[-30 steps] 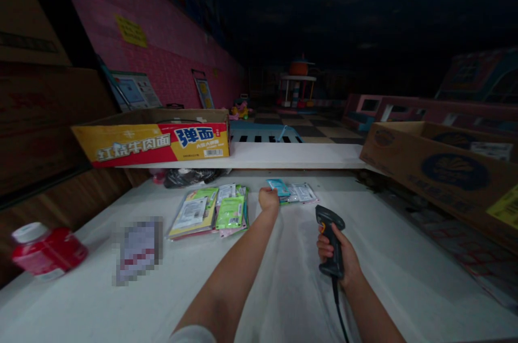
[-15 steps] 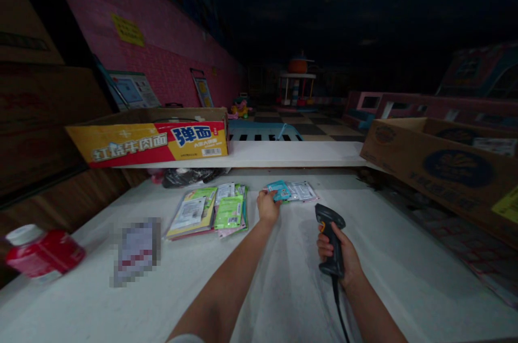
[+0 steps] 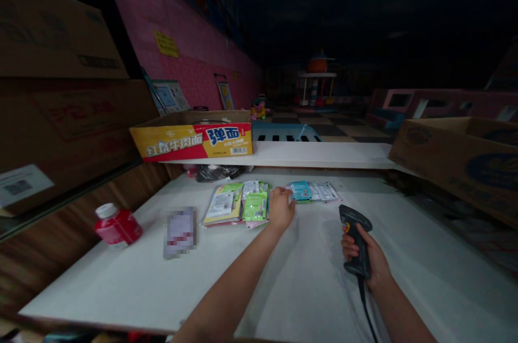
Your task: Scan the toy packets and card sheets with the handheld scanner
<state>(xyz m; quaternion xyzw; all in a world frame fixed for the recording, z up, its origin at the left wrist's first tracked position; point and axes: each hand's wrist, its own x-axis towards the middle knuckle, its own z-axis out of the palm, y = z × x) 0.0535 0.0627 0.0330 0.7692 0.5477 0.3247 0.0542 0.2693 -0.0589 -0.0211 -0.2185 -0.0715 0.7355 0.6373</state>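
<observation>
My right hand (image 3: 370, 256) is wrapped round the grip of a black barcode scanner (image 3: 358, 240), held tilted above the table with its cord trailing down. My left hand (image 3: 282, 208) hovers low over the table, fingers loosely bent and thumb apart, with no packet visible in it. Just right of its fingertips lies a blue packet (image 3: 300, 191), next to silvery packets (image 3: 324, 191). On its other side are a green packet (image 3: 254, 206) and a yellow packet (image 3: 238, 213) in a pile with a white-silver packet (image 3: 222, 203) on top.
A red bottle (image 3: 118, 226) with a white cap and a blurred-out item (image 3: 180, 232) stand on the white table (image 3: 133, 294) at left. An open noodle carton (image 3: 194, 141) and a brown carton (image 3: 445, 154) rest on the raised shelf (image 3: 319, 154). Large boxes (image 3: 73, 116) are stacked at far left.
My left hand has come off the blue packet and sits to its left. The view has turned left, so everything appears further right. The scanner stays in my right hand.
</observation>
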